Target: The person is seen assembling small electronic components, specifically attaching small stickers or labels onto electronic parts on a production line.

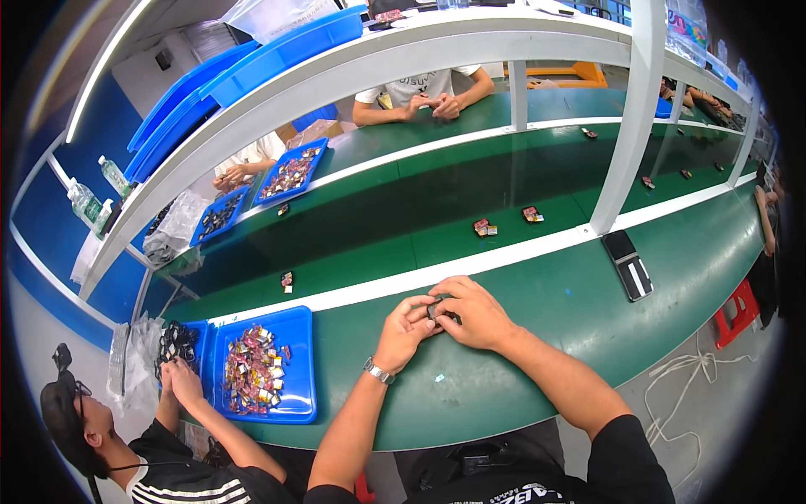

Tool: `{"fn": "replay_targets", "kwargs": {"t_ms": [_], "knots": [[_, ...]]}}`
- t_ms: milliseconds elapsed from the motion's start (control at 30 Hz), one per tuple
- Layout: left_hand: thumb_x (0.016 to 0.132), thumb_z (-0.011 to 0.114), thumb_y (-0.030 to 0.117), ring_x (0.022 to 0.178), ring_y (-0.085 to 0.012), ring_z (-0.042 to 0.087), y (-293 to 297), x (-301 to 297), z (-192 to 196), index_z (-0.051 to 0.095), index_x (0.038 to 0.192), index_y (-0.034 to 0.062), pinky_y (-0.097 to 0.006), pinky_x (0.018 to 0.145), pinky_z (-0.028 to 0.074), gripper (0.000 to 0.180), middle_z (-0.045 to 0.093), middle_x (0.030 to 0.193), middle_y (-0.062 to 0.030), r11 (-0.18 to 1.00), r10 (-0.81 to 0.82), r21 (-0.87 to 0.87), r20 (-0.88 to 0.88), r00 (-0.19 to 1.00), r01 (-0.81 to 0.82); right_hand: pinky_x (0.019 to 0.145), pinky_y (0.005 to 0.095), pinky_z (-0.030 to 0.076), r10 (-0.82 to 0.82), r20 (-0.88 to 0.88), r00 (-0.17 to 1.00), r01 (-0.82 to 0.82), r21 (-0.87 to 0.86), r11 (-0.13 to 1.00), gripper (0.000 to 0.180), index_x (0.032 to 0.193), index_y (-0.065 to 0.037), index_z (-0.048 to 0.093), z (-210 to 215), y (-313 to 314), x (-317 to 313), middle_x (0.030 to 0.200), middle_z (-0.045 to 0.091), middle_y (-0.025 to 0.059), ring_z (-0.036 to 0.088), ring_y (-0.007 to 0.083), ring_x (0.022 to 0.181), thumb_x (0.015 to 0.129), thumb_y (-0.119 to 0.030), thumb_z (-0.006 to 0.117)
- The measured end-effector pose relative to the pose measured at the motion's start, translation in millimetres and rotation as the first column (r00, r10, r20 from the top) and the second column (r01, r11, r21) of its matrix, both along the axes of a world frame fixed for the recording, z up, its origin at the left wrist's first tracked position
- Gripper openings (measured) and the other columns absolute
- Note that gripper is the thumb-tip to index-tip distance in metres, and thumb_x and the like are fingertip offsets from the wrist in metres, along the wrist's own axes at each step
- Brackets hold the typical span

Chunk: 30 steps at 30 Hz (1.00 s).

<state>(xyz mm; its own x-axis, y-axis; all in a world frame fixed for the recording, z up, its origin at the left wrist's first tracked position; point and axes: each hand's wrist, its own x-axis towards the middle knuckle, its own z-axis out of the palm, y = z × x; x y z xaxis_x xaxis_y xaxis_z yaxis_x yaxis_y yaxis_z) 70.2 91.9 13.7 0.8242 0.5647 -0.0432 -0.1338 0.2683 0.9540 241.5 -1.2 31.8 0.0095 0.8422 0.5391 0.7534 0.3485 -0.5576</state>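
Observation:
Over the green workbench (504, 378), my left hand (401, 336) and my right hand (477, 317) meet with fingers closed around a small black piece (434, 310). My fingers cover most of it, so its exact kind does not show. A metal watch (379, 370) circles my left wrist. Left of my hands stands a blue tray (311, 365) heaped with small pink, yellow and white parts (254, 370). Beyond my right hand lies a flat black case-like object (626, 265) with a white strip.
A co-worker (92, 420) sits at my left, hands at a bin of black parts (178, 344). Past a white rail (403, 279), small assemblies (484, 228) lie on a green belt (378, 244). A white post (631, 126) rises ahead right. Other people work across.

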Motion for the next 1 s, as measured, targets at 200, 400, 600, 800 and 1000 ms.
{"fn": "replay_targets", "kwargs": {"t_ms": [200,400,600,800,1000], "knots": [[0.093,0.049,-0.006,0.112,-0.0212,0.061,0,-1,1,0.045,0.128,-0.0004,-0.038,0.099,0.053,0.035,0.058,0.122,-0.0152,0.999,-0.011,-0.041,-0.001,1.000,0.011,0.096,0.0376,0.045,0.084,-0.142,0.986,-0.091,-0.045,0.995,0.006,0.083,-0.006,0.069,3,-5,2,0.115,0.062,0.0060,0.052,0.0266,0.117,0.080,-0.009,0.066],[0.095,0.051,-0.003,0.109,-0.0209,0.062,0,-1,-1,0.046,0.126,0.0015,-0.041,0.098,0.053,0.032,0.060,0.118,-0.0131,0.999,-0.010,-0.042,0.023,1.000,0.010,0.095,0.0379,0.046,0.014,-0.186,0.982,-0.025,-0.057,0.998,0.008,0.086,-0.005,0.071,1,-6,1,0.117,0.062,0.0064,0.051,0.0268,0.118,0.081,-0.010,0.067],[0.097,0.050,0.000,0.108,-0.0204,0.062,1,0,0,0.046,0.126,0.0018,-0.041,0.097,0.054,0.029,0.061,0.118,-0.0131,0.998,0.011,-0.055,0.011,1.000,-0.010,0.095,0.0383,0.046,0.001,-0.176,0.984,-0.005,-0.019,1.000,0.011,0.090,-0.006,0.072,-10,-2,-3,0.115,0.063,0.0059,0.052,0.0262,0.118,0.082,-0.011,0.068],[0.098,0.051,0.003,0.107,-0.0197,0.063,2,-2,-3,0.047,0.125,0.0028,-0.039,0.095,0.054,0.027,0.063,0.117,-0.0128,0.998,0.004,-0.056,0.032,0.999,-0.002,0.096,0.0386,0.046,0.004,-0.268,0.963,-0.020,-0.057,0.998,0.013,0.092,-0.008,0.073,-13,0,-4,0.114,0.064,0.0053,0.054,0.0268,0.114,0.080,-0.008,0.070],[0.099,0.046,0.000,0.107,-0.0203,0.063,1,-2,-2,0.047,0.125,0.0006,-0.036,0.095,0.054,0.025,0.061,0.117,-0.0139,0.998,0.026,-0.057,0.025,0.999,-0.024,0.094,0.0371,0.048,-0.034,-0.256,0.966,0.024,-0.040,0.999,0.011,0.090,-0.006,0.073,-14,-1,-9,0.115,0.063,0.0048,0.054,0.0259,0.115,0.082,-0.012,0.070]]}}
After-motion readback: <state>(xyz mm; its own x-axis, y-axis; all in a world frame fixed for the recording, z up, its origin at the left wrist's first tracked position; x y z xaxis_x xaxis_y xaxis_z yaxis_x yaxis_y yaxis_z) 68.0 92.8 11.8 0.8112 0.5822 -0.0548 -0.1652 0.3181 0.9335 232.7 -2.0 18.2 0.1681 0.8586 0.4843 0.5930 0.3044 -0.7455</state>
